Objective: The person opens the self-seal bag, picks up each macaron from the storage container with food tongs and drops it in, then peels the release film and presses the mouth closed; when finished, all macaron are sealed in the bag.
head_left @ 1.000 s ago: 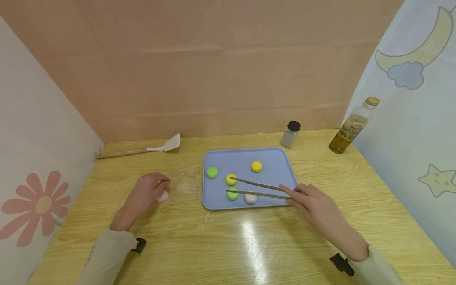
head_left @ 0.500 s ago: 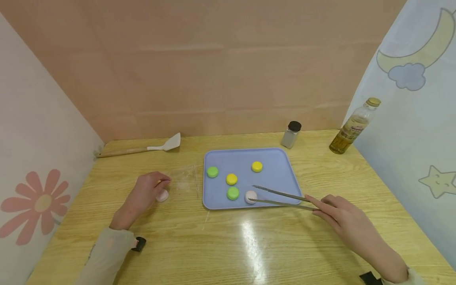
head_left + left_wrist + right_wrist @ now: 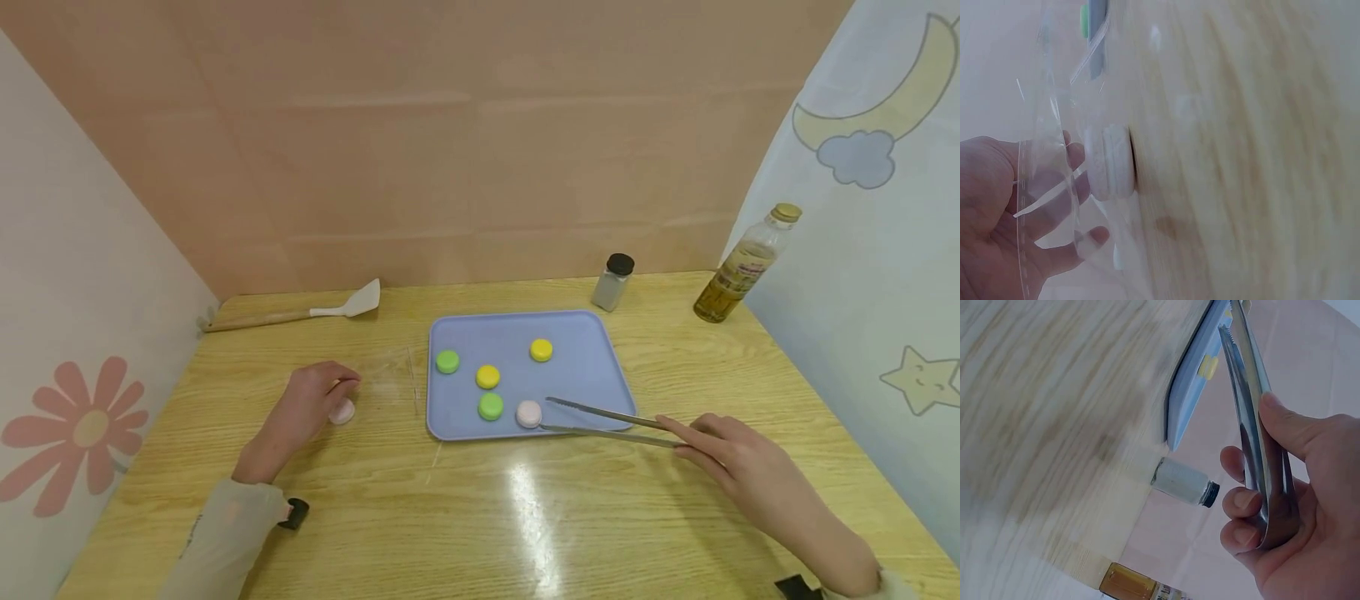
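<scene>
My left hand (image 3: 311, 404) pinches a clear plastic bag (image 3: 386, 387) lying left of the tray; its film also shows across the fingers in the left wrist view. A pale pink macaron (image 3: 342, 411) sits by that hand, seen through the film as a whitish disc (image 3: 1110, 162). In my right hand (image 3: 742, 467) are metal tongs (image 3: 1254, 419), their arms parted. Their tips are right beside another pale pink macaron (image 3: 528, 414) near the front edge of the blue tray (image 3: 585, 367), with nothing between them. Green (image 3: 491, 407) and yellow macarons (image 3: 487, 377) lie on the tray too.
Behind the tray's right corner stands a small jar (image 3: 611, 283) with a black lid. An oil bottle (image 3: 738, 271) is at the back right, by the side wall. Along the back left lies a spatula (image 3: 330, 312) with a wooden handle.
My right hand has drawn the tongs to the right, from over the yellow and green macarons to beside the pale pink one. The left hand and the macarons have stayed put.
</scene>
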Motion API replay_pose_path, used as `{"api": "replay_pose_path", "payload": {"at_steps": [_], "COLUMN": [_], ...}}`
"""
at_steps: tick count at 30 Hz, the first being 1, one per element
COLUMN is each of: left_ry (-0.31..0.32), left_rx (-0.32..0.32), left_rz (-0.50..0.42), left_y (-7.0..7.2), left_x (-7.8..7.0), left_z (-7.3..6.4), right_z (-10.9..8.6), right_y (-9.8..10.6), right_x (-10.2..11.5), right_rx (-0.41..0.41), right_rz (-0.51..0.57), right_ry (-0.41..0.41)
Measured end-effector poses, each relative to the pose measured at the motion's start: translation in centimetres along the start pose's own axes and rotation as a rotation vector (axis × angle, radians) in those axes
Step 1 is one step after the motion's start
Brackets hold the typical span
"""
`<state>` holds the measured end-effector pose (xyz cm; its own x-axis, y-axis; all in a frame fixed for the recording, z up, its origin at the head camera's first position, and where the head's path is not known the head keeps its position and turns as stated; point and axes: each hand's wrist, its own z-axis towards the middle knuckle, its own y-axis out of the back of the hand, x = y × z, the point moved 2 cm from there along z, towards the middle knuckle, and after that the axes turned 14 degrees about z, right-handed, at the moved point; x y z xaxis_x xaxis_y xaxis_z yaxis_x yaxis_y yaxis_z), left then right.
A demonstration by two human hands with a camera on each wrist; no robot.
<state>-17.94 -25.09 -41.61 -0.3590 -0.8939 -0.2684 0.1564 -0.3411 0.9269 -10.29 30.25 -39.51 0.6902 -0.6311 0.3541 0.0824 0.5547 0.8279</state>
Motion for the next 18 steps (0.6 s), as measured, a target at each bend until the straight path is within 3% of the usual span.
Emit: {"api": "replay_pose_path", "payload": {"at_steps": [18], "left_ry": [0.005], "left_rx": [0.004], "left_rz": [-0.003], "left_y": [0.4], "left_x": [-0.4], "left_z": [0.1], "right_z": [1.6], "right_y": [-1.3], "right_x": [0.4], "right_rx": [0.001], "right_rz": [0.008], "right_ry": [0.024]}}
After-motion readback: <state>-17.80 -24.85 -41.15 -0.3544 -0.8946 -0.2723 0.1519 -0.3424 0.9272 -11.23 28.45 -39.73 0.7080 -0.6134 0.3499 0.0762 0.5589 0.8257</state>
